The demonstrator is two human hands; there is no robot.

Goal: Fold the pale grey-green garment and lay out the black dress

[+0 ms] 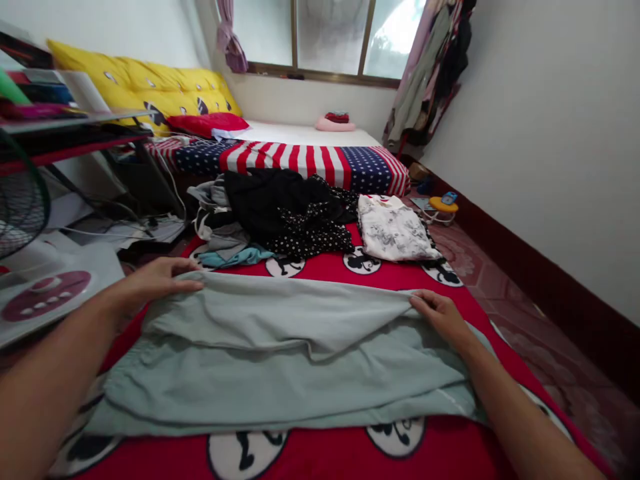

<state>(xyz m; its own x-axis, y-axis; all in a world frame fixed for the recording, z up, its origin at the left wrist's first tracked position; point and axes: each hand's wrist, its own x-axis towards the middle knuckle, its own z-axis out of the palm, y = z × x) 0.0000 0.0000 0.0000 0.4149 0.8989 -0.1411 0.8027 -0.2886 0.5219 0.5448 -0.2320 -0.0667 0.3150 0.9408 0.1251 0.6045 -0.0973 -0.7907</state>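
Observation:
A pale grey-green garment [280, 373] lies stretched from side to side over a red blanket [320, 457] with round white patches. My left hand [163, 280] pinches the garment's far edge at its left end, thumb and fingers closed on the cloth. At the right, my right hand [440, 317] grips the same far edge between thumb and fingers. The upper layer sags in folds between both hands, and the near part rests on the blanket.
Beyond the garment lie a heap of dark clothes [275, 207] and a folded white patterned garment [395, 230]. A fan [50, 287] and a cluttered shelf stand at left. A wall and tiled floor [530, 320] are at right.

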